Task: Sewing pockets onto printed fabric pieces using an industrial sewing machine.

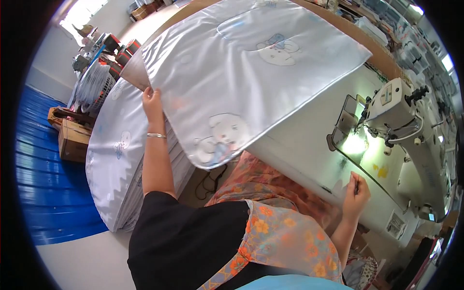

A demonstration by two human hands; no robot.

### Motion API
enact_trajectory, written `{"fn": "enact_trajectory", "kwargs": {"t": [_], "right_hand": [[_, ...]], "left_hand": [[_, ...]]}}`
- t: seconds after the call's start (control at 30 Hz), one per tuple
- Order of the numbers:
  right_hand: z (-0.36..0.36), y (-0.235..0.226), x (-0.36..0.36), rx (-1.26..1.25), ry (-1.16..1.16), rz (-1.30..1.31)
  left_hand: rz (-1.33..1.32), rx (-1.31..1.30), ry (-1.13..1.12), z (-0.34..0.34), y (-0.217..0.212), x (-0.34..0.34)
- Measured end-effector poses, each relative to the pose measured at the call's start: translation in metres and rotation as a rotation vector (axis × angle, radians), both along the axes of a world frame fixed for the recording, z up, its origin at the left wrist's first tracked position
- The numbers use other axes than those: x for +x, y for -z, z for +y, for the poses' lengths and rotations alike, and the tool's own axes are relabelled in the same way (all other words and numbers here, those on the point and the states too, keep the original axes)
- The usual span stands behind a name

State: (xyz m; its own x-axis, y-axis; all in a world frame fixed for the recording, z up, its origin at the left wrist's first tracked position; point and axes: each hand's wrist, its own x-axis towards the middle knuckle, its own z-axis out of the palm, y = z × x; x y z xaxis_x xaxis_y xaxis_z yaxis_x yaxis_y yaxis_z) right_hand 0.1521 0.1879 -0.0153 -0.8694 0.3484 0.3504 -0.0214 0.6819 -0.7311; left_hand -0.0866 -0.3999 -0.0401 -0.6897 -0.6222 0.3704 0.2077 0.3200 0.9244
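A white, shiny fabric panel [208, 72] with printed cartoon bears and a piped edge spreads across the sewing table, its near corner hanging over the front. My left hand [153, 102] pinches the panel's left edge, with the arm stretched out. My right hand [356, 192] is closed above the table's front part, around a small dark object whose kind I cannot make out. To the right of the panel stands a white sewing machine [391, 104], its lamp lighting the needle area. The right hand is just in front of that lit spot, apart from the panel.
A thick stack of similar white panels [113, 159] rises left of the table. Beyond it are a wire basket [96, 87] and a wooden box [73, 140] by blue corrugated sheeting [43, 169]. Cluttered plastic containers [413, 53] line the far right.
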Motion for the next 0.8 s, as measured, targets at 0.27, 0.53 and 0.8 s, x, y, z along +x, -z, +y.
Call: {"fn": "enact_trajectory", "kwargs": {"t": [0.27,0.53,0.8], "right_hand": [[-0.003,-0.004,0.001,0.019,-0.009,-0.010],[-0.003,-0.003,-0.001,0.018,0.009,0.012],[-0.001,-0.003,0.000,0.042,0.010,-0.034]], "left_hand": [[-0.271,0.303,0.374,-0.014,0.012,0.071],[-0.489,0.054,0.046,-0.096,0.002,0.072],[-0.427,0.159,0.116,-0.093,0.010,0.078]]}}
